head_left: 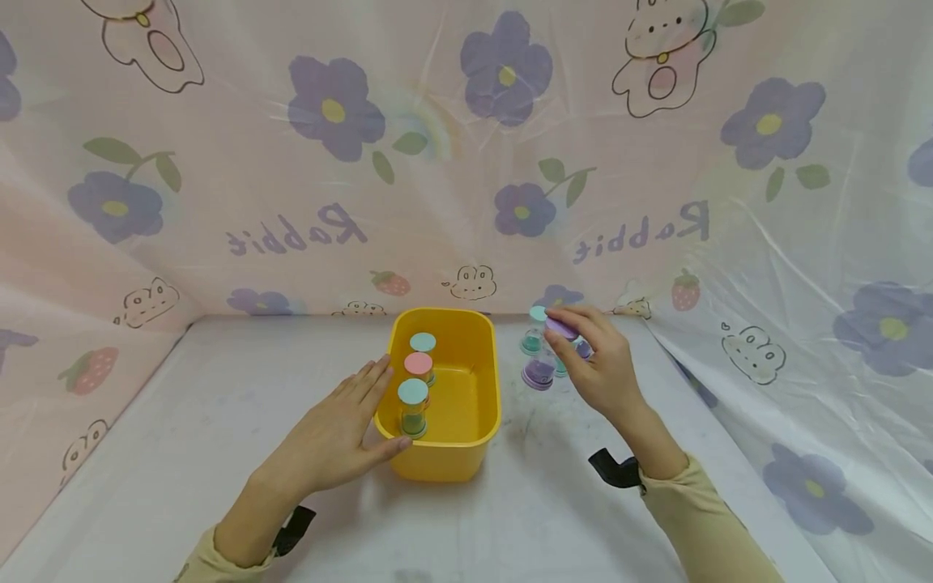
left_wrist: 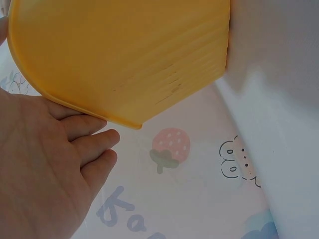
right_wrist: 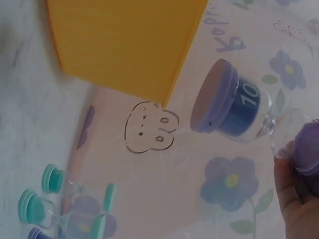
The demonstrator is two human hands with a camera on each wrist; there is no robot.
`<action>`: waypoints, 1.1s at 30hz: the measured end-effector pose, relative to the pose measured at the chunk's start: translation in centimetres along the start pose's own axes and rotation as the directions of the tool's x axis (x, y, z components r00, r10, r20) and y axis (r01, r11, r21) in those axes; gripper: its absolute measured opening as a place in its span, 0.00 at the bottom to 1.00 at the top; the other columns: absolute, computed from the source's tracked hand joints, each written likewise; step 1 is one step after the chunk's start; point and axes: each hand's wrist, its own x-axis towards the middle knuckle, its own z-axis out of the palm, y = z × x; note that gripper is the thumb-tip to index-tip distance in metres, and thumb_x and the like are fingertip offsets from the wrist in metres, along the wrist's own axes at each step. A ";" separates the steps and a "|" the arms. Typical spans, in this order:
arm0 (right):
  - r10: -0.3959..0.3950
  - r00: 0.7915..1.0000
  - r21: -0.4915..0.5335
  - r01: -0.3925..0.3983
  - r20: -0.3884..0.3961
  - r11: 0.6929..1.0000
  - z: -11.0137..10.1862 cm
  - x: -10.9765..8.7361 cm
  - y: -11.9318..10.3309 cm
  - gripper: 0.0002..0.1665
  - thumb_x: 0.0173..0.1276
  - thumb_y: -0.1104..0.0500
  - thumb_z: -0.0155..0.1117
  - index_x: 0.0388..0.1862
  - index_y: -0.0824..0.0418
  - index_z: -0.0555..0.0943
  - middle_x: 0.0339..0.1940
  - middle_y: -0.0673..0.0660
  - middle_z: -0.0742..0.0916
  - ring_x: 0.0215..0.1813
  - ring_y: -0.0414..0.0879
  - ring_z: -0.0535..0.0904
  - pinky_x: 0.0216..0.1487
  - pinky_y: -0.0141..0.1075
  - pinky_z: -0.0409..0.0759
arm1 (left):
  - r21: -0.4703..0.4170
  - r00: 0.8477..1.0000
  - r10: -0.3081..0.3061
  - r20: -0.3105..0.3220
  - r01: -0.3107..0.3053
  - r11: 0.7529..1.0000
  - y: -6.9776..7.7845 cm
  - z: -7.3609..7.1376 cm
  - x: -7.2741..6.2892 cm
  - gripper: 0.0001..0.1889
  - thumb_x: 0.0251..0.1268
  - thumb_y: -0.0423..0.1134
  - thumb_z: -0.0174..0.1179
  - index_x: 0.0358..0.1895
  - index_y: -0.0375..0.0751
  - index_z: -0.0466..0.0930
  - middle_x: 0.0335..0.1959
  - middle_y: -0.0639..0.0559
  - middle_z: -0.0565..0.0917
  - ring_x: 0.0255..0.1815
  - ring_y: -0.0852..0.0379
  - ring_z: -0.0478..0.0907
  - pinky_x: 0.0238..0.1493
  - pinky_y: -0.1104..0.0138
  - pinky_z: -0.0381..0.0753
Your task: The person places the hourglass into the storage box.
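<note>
My right hand (head_left: 607,371) pinches the top cap of a purple sand timer (right_wrist: 239,102) marked 10, just right of the yellow bin (head_left: 494,380). In the right wrist view the timer hangs tilted, its lower cap clear of the table. The left hand (head_left: 328,441) lies along the bin's left rim with straight fingers, the thumb at the near edge. Inside the bin, along its left side, stand a near sand timer with a pale blue cap (head_left: 413,391), one with a pink cap (head_left: 419,363) and a farther pale blue-capped one (head_left: 423,342).
Behind the right hand, more sand timers stand on the white table (head_left: 240,389), among them a green one (right_wrist: 34,206) and a blue one (right_wrist: 39,233), partly hidden in the head view. A printed curtain (head_left: 437,178) rises at the back and sides.
</note>
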 end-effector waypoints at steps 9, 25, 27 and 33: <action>-0.085 0.995 0.045 0.082 0.059 0.996 1.2 1.4 -1.8 0.21 0.63 0.73 0.72 0.56 0.68 0.86 0.55 0.62 0.87 0.53 0.55 0.84 0.60 0.25 0.79 | 0.000 1.000 0.003 -0.007 -0.003 1.000 0.0 0.0 0.0 0.54 0.71 0.74 0.51 0.83 0.34 0.51 0.86 0.42 0.50 0.85 0.42 0.51 0.82 0.46 0.55; -0.151 0.974 0.189 0.118 0.170 0.975 4.8 1.1 -4.2 0.19 0.65 0.70 0.73 0.56 0.68 0.85 0.55 0.61 0.86 0.58 0.55 0.84 0.62 0.32 0.82 | 0.006 1.000 0.006 -0.012 -0.006 1.000 0.1 0.1 0.1 0.54 0.71 0.73 0.52 0.83 0.33 0.52 0.85 0.42 0.51 0.84 0.41 0.52 0.81 0.45 0.57; -0.150 0.969 0.182 0.114 0.198 0.977 5.1 0.9 -4.3 0.20 0.64 0.70 0.73 0.56 0.67 0.85 0.55 0.60 0.86 0.57 0.53 0.84 0.61 0.32 0.83 | 0.005 1.000 0.005 -0.012 -0.005 1.000 0.1 0.1 0.1 0.53 0.71 0.73 0.53 0.83 0.33 0.52 0.85 0.42 0.51 0.84 0.41 0.52 0.81 0.45 0.57; -0.130 0.936 0.195 0.067 0.327 0.978 6.0 0.2 -4.9 0.19 0.68 0.66 0.71 0.58 0.64 0.85 0.56 0.57 0.85 0.57 0.50 0.83 0.59 0.35 0.85 | 0.004 1.000 0.008 -0.020 -0.008 1.000 0.1 0.2 0.1 0.53 0.71 0.71 0.55 0.83 0.33 0.53 0.85 0.41 0.51 0.84 0.41 0.52 0.81 0.45 0.57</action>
